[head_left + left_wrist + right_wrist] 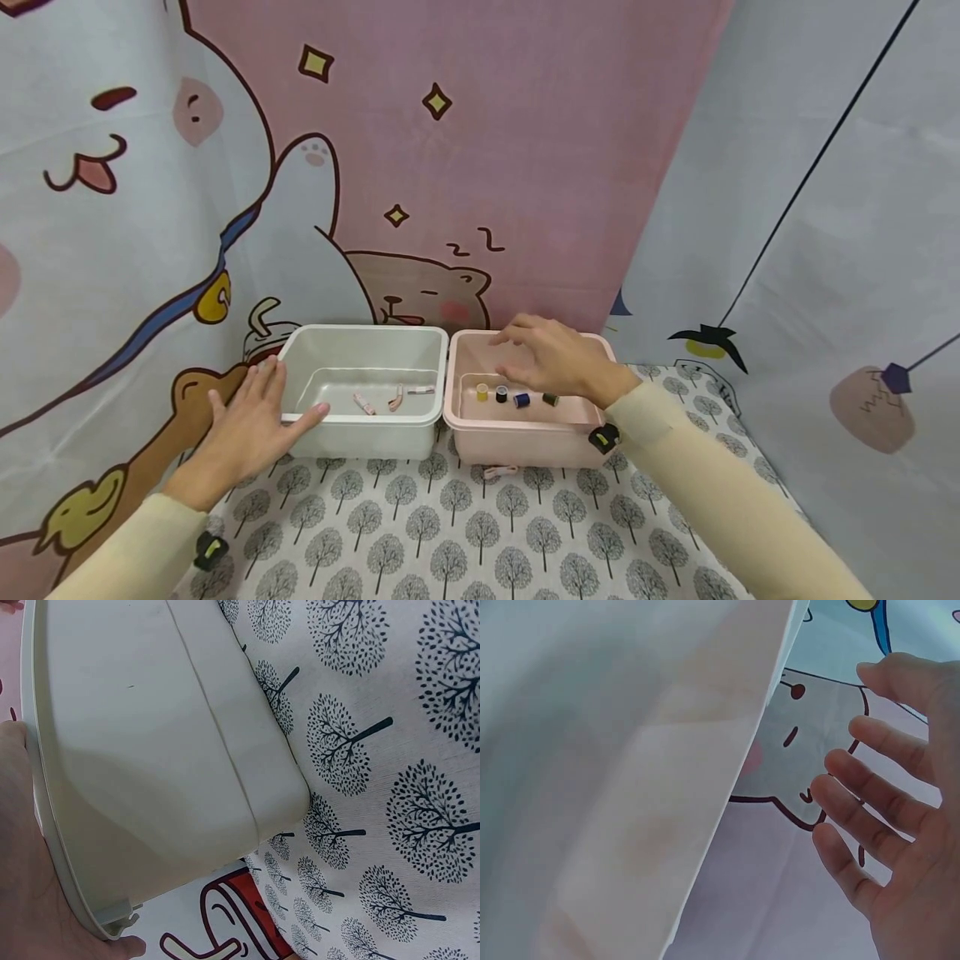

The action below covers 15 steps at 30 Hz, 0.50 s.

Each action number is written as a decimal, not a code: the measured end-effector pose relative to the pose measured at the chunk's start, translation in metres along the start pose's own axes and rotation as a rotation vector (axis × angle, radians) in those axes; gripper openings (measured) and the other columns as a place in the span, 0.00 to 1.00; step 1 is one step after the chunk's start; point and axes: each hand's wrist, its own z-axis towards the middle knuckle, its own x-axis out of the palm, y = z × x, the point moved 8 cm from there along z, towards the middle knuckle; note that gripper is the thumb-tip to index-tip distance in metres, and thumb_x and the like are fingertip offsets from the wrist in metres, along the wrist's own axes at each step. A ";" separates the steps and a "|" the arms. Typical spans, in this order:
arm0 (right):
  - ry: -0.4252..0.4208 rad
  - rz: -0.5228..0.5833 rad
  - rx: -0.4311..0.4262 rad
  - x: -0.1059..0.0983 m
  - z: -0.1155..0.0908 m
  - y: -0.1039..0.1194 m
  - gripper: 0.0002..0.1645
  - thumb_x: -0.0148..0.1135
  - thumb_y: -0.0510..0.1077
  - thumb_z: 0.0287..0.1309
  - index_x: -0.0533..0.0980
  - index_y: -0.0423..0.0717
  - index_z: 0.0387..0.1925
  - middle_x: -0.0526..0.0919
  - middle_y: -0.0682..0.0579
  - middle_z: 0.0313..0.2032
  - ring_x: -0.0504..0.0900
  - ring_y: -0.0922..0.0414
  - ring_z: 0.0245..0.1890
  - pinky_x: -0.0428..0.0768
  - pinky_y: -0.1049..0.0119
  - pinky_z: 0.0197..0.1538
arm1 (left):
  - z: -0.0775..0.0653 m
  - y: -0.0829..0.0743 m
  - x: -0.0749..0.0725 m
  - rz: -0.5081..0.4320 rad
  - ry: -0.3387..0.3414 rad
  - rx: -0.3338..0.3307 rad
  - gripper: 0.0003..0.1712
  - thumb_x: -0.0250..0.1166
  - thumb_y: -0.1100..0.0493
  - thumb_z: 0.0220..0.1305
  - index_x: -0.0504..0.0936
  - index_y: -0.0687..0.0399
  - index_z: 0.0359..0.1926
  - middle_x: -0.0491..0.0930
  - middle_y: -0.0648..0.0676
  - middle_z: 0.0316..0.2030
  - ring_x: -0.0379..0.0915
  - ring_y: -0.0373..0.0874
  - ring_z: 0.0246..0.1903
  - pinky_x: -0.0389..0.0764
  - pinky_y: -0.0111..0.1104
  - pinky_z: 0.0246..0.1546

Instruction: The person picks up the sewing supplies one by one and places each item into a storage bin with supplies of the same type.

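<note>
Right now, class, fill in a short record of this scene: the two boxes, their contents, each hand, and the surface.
white box: left, holds three small pinkish clips
pink box: right, touching the white box, holds four thread spools in yellow, black, blue and dark green
left hand: fingers straight, resting against the white box's left wall, thumb on its rim
right hand: open, fingers spread, hovering over the pink box
surface: tree-print cloth

No readable text, labels, brands or numbers, only cartoon drawings on the backdrop cloth (480,125)
</note>
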 end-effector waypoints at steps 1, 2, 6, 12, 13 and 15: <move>-0.001 -0.004 -0.006 0.001 -0.002 0.001 0.26 0.74 0.60 0.78 0.89 0.58 0.69 0.89 0.53 0.61 0.91 0.48 0.57 0.92 0.46 0.62 | 0.000 0.000 0.000 0.001 0.001 -0.001 0.73 0.53 0.16 0.81 0.46 0.74 0.93 0.41 0.79 0.93 0.41 0.88 0.89 0.36 0.97 0.74; -0.003 -0.005 -0.014 0.002 -0.004 0.003 0.26 0.74 0.60 0.78 0.89 0.57 0.69 0.89 0.53 0.61 0.91 0.48 0.58 0.92 0.45 0.64 | 0.000 0.001 0.000 0.000 0.001 -0.001 0.73 0.53 0.16 0.81 0.46 0.74 0.93 0.41 0.79 0.93 0.41 0.88 0.89 0.36 0.97 0.74; -0.016 0.007 -0.030 0.005 -0.012 0.007 0.25 0.75 0.57 0.77 0.89 0.55 0.69 0.89 0.52 0.62 0.91 0.46 0.61 0.90 0.44 0.69 | 0.000 0.001 0.001 -0.004 0.000 -0.001 0.73 0.53 0.16 0.81 0.46 0.74 0.93 0.41 0.78 0.93 0.41 0.88 0.89 0.35 0.97 0.73; -0.071 0.012 -0.113 0.008 -0.023 0.020 0.25 0.78 0.53 0.75 0.89 0.49 0.67 0.90 0.51 0.63 0.91 0.49 0.62 0.90 0.48 0.71 | 0.001 0.001 0.001 -0.011 -0.003 0.002 0.73 0.53 0.16 0.81 0.45 0.74 0.93 0.40 0.78 0.93 0.40 0.88 0.89 0.35 0.98 0.73; -0.081 0.004 -0.132 0.008 -0.025 0.022 0.25 0.78 0.54 0.75 0.89 0.49 0.66 0.91 0.51 0.62 0.92 0.49 0.63 0.90 0.49 0.71 | 0.001 0.001 0.001 -0.013 -0.003 0.002 0.73 0.53 0.16 0.81 0.45 0.74 0.93 0.40 0.78 0.93 0.40 0.88 0.89 0.35 0.98 0.73; -0.092 -0.010 -0.155 0.010 -0.028 0.026 0.24 0.78 0.55 0.75 0.89 0.49 0.65 0.92 0.52 0.62 0.92 0.50 0.63 0.90 0.50 0.72 | 0.001 0.001 0.000 -0.015 -0.002 0.002 0.73 0.52 0.16 0.81 0.45 0.74 0.93 0.40 0.78 0.93 0.40 0.88 0.90 0.35 0.98 0.73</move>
